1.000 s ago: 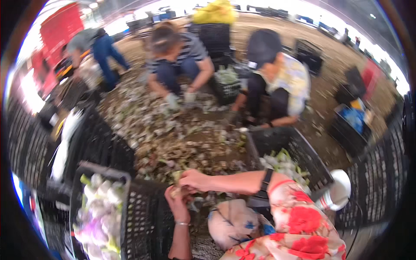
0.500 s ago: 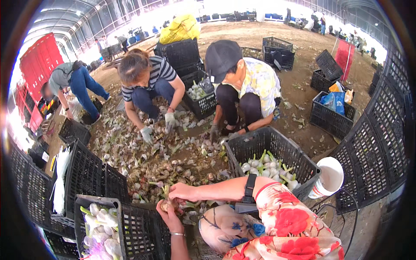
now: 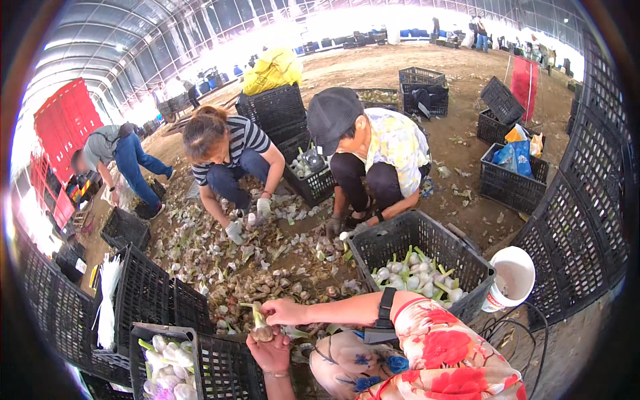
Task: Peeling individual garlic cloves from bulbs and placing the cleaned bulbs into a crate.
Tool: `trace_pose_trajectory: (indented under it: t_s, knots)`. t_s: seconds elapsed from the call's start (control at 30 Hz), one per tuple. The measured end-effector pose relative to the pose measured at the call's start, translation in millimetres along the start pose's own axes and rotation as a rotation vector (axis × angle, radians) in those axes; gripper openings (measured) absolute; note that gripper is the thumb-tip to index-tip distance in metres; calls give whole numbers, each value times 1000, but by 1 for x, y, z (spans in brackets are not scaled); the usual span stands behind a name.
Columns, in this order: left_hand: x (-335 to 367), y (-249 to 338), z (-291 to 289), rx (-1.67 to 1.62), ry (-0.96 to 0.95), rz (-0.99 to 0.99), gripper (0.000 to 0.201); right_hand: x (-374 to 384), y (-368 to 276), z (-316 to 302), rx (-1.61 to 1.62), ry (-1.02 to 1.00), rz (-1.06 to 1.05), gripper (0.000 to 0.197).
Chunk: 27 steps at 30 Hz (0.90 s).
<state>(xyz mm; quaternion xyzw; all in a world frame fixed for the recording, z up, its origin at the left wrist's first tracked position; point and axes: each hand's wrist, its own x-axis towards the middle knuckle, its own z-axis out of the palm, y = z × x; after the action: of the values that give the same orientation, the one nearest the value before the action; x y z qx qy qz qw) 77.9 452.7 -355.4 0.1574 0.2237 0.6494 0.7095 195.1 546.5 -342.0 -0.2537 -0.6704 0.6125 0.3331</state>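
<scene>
A garlic bulb [image 3: 262, 333] with brownish skin and a green stem is held upright between my two hands. My left hand [image 3: 270, 355] is closed around the bulb from below. Just above it, my right hand [image 3: 285, 311] pinches the stem near the bulb's neck, coming in from the right. Under and beyond my hands, unpeeled garlic [image 3: 273, 283] and loose skins cover the ground. To the left stands a black crate [image 3: 230, 363] of cleaned white bulbs; on the right another black crate [image 3: 437, 233] holds white bulbs with green stems.
Two crouching people [image 3: 230, 157] [image 3: 373, 160] handle garlic across the pile, and another person [image 3: 120, 157] bends at far left. A white bucket [image 3: 513, 273] stands beside the right crate, with black cables [image 3: 533, 320] near it. Stacked crates [image 3: 143, 293] flank the left side; tall crates [image 3: 580, 220] line the right.
My hands and the garlic bulb have shifted slightly; the bulb now stands more upright and shows more clearly. The whole view has tilted a little. The person in stripes has moved both gloved hands.
</scene>
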Motion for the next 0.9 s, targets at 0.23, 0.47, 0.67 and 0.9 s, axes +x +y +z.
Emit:
trace_pose_trajectory:
  t_s: [0.23,0.47,0.67,0.9]
  knots:
    - [5,-2,3,224,122,-125,49,-4,15,-3,184,18,208,21]
    - [14,-2,7,941,425,512,47,2,8,6,-36,78,-41,20]
    - [-5,26,14,137,59,-1,55,6,8,13,615,-38,161,19]
    - [-3,11,-18,506,335,176,45,5,11,31,513,48,313,20]
